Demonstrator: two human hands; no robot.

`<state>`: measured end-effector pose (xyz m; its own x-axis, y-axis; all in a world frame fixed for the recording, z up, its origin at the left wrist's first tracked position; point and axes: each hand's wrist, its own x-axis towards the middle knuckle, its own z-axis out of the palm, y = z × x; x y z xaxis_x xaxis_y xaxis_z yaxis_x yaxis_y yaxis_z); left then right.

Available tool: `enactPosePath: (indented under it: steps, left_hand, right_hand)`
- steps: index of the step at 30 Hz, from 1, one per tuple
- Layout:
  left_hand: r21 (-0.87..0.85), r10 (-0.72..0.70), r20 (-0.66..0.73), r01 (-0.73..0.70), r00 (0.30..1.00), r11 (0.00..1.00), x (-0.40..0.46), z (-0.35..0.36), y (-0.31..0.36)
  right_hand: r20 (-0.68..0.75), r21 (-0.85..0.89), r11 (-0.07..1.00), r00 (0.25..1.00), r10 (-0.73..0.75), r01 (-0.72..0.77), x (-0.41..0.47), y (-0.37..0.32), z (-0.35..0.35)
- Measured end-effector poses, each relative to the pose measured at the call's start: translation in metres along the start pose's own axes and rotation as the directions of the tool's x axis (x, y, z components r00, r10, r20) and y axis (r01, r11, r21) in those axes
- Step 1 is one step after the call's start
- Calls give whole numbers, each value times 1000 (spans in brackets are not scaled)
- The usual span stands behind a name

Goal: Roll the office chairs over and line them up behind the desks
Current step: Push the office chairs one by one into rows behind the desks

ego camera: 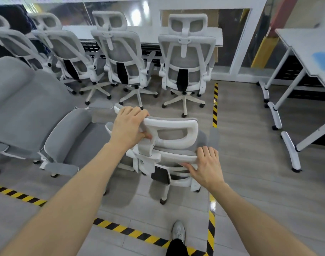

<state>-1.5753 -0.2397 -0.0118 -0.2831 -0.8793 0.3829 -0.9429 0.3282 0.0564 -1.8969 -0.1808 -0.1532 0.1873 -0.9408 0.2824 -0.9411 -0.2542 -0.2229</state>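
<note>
Chair in hand (174, 145): white frame, grey mesh, standing on the grey floor just in front of the person, its back toward the camera, in the gap between the row ahead and a reclined grey chair (28, 108) at the left.

Left hand (129, 126) is gripping the left end of the headrest (172, 129), fingers curled over its top edge, thumb underneath. Right hand (207, 165) is lying on the top rail of the backrest, fingers fairly straight over the rail, thumb along its underside; it is pressing more than clasping.

Step, as judged: rolling this chair toward the row. Four chairs are already standing with backs to the camera behind the long white desk (150, 36), the rightmost one (185, 61) directly ahead. Another desk (305, 45) is standing at the right, well apart.

Next move, as judged: it is calling for a steady forward push with both hands, steering the casters so the chair is ending square with the row, likely to the right of the rightmost chair, without clipping its base.

Writing: coloured strips along the top edge of the glass wall are too blurred to read. No brand showing on any chair. Yellow-black hazard tape (215, 104) is marking the floor.
</note>
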Motion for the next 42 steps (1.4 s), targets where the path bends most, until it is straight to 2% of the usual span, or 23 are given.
enactPosePath:
  steps: [4, 9, 14, 17, 23, 29, 32, 37, 42]
  left_hand:
    - [39, 34, -28, -33, 999, 999, 54, 19, -9]
    - [43, 48, 52, -50, 998, 998, 147, 43, -28]
    - [-2, 28, 85, -28, 996, 1000, 197, 66, -55]
    - [-4, 13, 119, -12, 993, 1000, 228, 72, -77]
    - [-8, 40, 100, -39, 994, 999, 278, 88, -109]
    - [-92, 91, 130, -79, 987, 993, 329, 104, -125]
    - [-48, 112, 138, -106, 984, 993, 348, 110, -131]
    - [-45, 140, 159, -134, 977, 990, 369, 116, -127]
    - [-24, 142, 110, -140, 984, 990, 361, 117, -120]
  right_hand:
    - [3, 1, 1000, 1000, 25, -25, 56, 29, 14]
    - [95, -102, 994, 995, 43, -33, 138, 61, 21]
    - [220, -220, 967, 960, 174, -125, 200, 47, 31]
    - [203, -203, 965, 957, 209, -168, 229, 37, 39]
    - [156, -191, 964, 963, 218, -187, 280, 35, 57]
    - [199, -222, 951, 945, 258, -213, 334, 51, 62]
    - [211, -234, 942, 933, 292, -242, 358, 52, 62]
    - [160, -178, 947, 942, 296, -267, 369, 62, 66]
    - [114, -104, 957, 952, 283, -272, 362, 70, 64]
